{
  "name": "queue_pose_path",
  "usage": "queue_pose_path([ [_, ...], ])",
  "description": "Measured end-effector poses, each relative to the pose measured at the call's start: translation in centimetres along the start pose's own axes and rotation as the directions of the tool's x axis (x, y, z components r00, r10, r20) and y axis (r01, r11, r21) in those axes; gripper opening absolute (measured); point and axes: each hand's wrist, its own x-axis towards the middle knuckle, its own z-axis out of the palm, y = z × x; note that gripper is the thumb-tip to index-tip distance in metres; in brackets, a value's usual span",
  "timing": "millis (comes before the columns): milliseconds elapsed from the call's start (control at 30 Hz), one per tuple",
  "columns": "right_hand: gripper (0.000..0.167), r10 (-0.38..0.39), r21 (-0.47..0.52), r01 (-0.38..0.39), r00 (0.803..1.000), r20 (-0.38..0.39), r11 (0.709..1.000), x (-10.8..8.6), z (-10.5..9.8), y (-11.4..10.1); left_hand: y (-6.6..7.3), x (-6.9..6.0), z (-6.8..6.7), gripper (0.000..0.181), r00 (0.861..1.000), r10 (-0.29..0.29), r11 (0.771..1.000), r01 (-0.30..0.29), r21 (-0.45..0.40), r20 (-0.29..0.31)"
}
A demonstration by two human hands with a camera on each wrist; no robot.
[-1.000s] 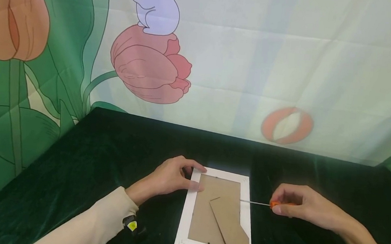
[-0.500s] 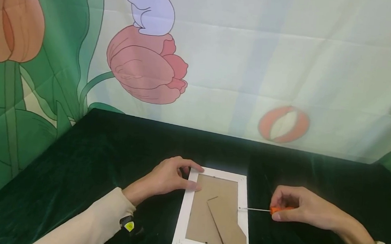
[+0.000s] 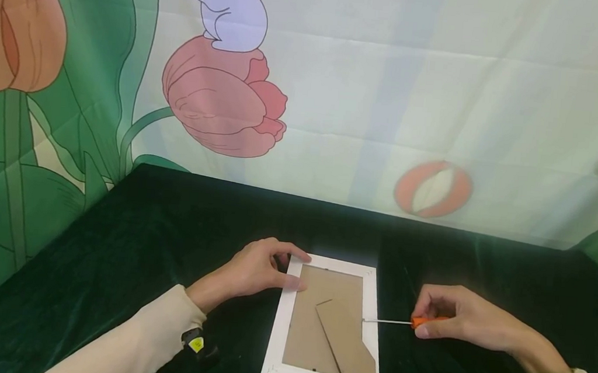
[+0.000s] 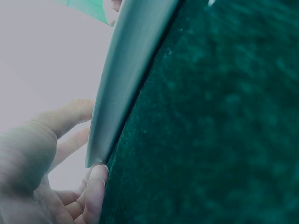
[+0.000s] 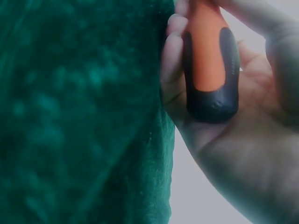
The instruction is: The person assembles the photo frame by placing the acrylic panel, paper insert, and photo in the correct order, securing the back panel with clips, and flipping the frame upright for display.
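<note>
A white picture frame (image 3: 279,337) lies back side up, with a brown backing board (image 3: 310,339) and a slanted brown easel stand (image 3: 349,348) on it. My left hand (image 3: 258,268) holds its upper left corner, thumb over the left border and fingers at the edge. In the left wrist view, fingers (image 4: 96,186) touch the frame's side (image 4: 121,79). My right hand (image 3: 470,317) grips a screwdriver by its orange and black handle (image 5: 209,60). The thin metal shaft (image 3: 391,321) points left, its tip at the inner edge of the frame's right border, beside the stand.
Dark green velvety cloth (image 3: 196,219) covers the table. Behind it hangs a fabric backdrop (image 3: 338,96) printed with flowers and a rabbit. Both wrists wear dark bands with yellow tags (image 3: 196,343).
The screwdriver tip has moved toward me along the frame's right border, from above the stand to beside it. My left hand keeps its hold on the corner.
</note>
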Motion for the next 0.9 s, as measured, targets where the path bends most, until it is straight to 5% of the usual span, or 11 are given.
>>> queue_pose_path([
  [900, 0.017, -0.03, 0.044, 0.029, 0.999, 0.019, 0.999, -0.04, 0.0, 0.18, -0.14, 0.0, 0.15, 0.042, 1.0, 0.002, 1.0, -0.002, -0.003, -0.002],
])
